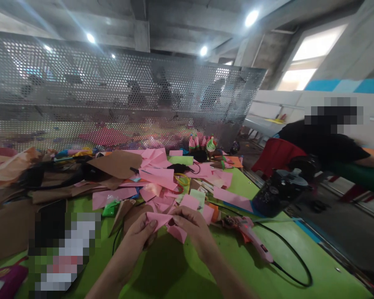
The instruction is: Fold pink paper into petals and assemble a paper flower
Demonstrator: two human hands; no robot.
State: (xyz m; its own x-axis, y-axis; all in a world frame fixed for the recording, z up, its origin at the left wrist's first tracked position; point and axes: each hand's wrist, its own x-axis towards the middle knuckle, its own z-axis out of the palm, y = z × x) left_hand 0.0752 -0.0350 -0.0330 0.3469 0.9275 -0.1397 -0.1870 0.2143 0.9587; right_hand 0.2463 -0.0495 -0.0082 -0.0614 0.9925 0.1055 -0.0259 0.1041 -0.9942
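Hands (141, 231) (191, 225) pinching pink sheet (158, 219) above green table (227, 261); purple item's (17, 277) yellow print (4, 273) too blurred to read.

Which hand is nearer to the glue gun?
The right hand. It is left of the glue gun, not touching it; the left hand is farther left, across the pink sheet.

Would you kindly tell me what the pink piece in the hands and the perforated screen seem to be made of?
Pink piece: matte, probably paper or thin craft foam; its edges look thin, without gloss.
Perforated screen: likely sheet metal with a dull grey sheen, judging by its regular small holes.
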